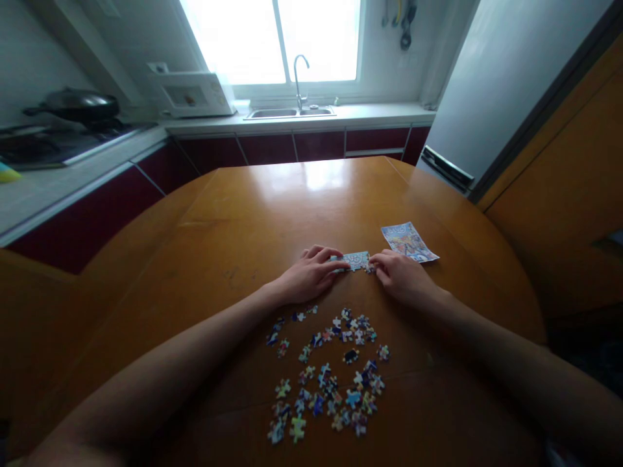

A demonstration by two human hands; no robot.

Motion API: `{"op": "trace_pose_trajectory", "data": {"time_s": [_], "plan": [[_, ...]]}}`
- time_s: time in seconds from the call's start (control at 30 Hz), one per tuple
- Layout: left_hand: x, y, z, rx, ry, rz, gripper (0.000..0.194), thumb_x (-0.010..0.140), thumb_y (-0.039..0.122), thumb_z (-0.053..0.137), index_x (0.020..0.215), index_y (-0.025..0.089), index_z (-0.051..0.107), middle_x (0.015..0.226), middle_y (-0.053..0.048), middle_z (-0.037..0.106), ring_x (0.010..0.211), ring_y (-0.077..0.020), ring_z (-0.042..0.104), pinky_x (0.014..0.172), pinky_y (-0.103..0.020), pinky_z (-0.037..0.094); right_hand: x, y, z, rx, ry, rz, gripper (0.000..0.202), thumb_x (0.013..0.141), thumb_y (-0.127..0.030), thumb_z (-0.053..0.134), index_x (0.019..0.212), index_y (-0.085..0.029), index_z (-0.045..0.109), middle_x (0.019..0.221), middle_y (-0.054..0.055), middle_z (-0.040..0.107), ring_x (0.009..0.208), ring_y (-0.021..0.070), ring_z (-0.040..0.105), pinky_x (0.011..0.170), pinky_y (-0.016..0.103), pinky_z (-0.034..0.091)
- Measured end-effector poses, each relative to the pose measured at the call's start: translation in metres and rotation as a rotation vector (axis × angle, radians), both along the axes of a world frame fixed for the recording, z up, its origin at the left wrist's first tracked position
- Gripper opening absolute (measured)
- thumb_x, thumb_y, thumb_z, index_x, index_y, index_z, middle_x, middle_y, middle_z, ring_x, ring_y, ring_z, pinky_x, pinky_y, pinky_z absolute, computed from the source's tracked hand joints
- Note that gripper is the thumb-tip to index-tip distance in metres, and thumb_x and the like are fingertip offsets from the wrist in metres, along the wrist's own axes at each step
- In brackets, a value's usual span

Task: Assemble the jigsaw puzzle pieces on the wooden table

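A small joined section of light blue puzzle (357, 261) lies flat on the wooden table (272, 220). My left hand (314, 274) rests over its left end, fingers spread and touching it. At the right end, my right hand (396, 274) has its thumb and fingers pinched together at the edge pieces; what is between the fingertips is too small to make out. Many loose puzzle pieces (325, 383) are scattered nearer to me, below both hands. Just beyond my right hand lies a colourful picture sheet (407, 240).
Past the table's far edge runs a counter with a sink (275, 113), a tap (298, 81) and a white microwave (195, 95). On the left, a black pan (80, 104) stands on the stove. A tall fridge (516, 71) is at the right.
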State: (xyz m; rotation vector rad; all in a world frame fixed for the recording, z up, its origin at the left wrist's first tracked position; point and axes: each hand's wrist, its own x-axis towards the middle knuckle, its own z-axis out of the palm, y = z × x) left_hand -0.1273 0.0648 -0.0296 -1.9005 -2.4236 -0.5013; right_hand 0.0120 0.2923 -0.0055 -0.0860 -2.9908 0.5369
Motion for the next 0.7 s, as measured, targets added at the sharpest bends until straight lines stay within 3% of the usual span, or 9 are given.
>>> {"op": "trace_pose_trajectory", "data": {"time_s": [0.7], "plan": [[0.0041, -0.0005, -0.0005, 0.007, -0.044, 0.018, 0.044, 0.099, 0.027, 0.049, 0.142, 0.032, 0.05, 0.142, -0.006, 0.051, 0.128, -0.029, 0.043, 0.112, -0.052, 0.034, -0.0017, 0.0062, -0.0081, -0.02, -0.006, 0.009, 0.024, 0.096, -0.025, 0.05, 0.105, -0.021, 0.072, 0.101, 0.008, 0.07, 0.089, 0.022, 0.065, 0.075, 0.032, 0.046]]}}
